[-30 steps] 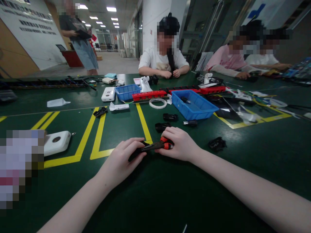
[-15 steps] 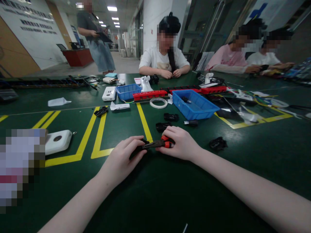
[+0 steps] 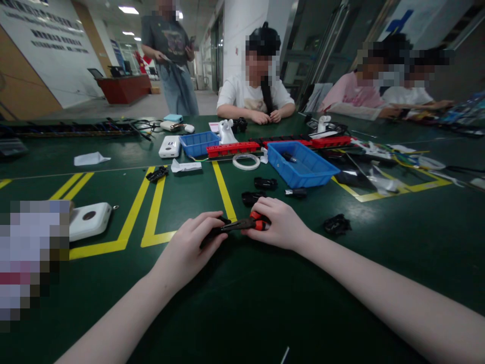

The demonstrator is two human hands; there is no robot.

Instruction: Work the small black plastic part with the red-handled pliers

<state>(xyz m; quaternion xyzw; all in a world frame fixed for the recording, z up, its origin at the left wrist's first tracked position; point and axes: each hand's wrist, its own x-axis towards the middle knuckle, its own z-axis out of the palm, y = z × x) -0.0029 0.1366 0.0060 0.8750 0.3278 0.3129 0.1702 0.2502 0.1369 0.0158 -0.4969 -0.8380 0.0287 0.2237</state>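
Note:
My right hand is closed round the red handles of needle-nose pliers, whose dark jaws point left. My left hand is closed on a small black part, mostly hidden by the fingers. The tips of the pliers reach this part between the left thumb and fingers; whether they grip it I cannot tell. Just beyond the right hand lie black plastic pieces and a black cylinder with a pale end. Another black piece rests to the right of my right wrist.
A blue bin with a dark item inside stands beyond my right hand, near a red strip and a white ring. To the left is a white device. A co-worker sits opposite; others sit at the right.
My hands and the pliers stay almost in place. The standing person in the background has moved to the right and turned. The view has shifted very slightly.

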